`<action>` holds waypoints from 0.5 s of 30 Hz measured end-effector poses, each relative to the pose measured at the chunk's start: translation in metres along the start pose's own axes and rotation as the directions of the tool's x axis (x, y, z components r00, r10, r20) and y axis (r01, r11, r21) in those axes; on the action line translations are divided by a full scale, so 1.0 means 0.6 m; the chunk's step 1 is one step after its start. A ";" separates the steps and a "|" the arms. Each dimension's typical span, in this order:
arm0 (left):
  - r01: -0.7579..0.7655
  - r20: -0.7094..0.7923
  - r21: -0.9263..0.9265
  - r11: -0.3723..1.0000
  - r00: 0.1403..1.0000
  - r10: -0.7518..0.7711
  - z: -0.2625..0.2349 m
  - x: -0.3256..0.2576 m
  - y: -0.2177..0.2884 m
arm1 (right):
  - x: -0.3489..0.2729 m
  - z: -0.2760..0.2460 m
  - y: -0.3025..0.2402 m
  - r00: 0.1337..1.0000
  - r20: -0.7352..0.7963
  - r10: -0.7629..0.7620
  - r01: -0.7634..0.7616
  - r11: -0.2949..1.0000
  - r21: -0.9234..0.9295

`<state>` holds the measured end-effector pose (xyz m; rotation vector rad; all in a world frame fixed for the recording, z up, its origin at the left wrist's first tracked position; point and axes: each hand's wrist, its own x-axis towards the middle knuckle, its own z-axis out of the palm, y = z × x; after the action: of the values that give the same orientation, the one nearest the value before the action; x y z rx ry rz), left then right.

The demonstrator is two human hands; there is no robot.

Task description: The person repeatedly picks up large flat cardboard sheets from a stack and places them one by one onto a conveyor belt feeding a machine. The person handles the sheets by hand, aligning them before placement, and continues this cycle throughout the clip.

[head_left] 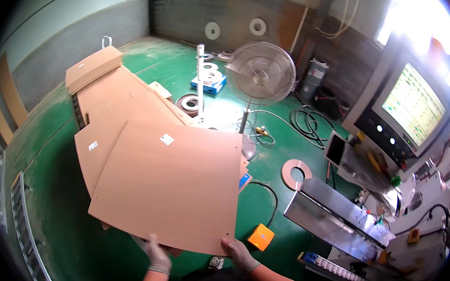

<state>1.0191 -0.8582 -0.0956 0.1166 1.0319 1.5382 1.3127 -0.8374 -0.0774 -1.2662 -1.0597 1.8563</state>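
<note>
A large flat brown panel (171,189) with a white sticker and small holes near its corners tilts in front of me. My right hand (240,256), in a pale glove, grips its near right corner, thumb on top and fingers hidden underneath. By the near edge, left of centre, is my gloved left hand (158,257). Motion blurs its fingers, so whether they grip the edge cannot be made out. Under the panel's left side lies a similar brown sheet (91,153) with a white label, over a stack of brown sheets (112,92).
A standing fan (261,73) is beyond the panel. To the right stand a machine with a lit screen (415,105) and a metal ledge (330,212). An orange box (260,237) with a cable sits on the green floor, near a ring-shaped piece (296,174). At left is a metal rack (27,230).
</note>
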 end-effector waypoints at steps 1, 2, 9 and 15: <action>-0.145 -0.192 0.142 0.979 0.966 0.171 -0.023 0.030 0.067 | -0.019 -0.004 -0.007 0.997 -0.069 0.013 -0.001 0.985 0.170; -0.310 -0.343 0.227 0.923 0.862 0.374 -0.041 0.050 0.108 | -0.031 -0.006 -0.010 0.992 -0.122 0.035 0.008 0.943 0.333; -0.294 0.002 0.906 0.303 0.720 0.694 -0.337 0.201 0.328 | -0.150 -0.135 0.047 0.933 -0.325 0.153 -0.053 0.954 0.295; -0.153 0.101 0.904 0.400 0.984 0.147 -0.069 0.060 0.256 | -0.266 -0.190 0.048 0.831 -0.544 0.116 -0.010 0.981 0.194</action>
<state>0.8692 -0.8325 -0.0374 1.0235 1.8198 0.9241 1.4703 -0.9563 -0.0594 -1.6049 -0.5213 1.4423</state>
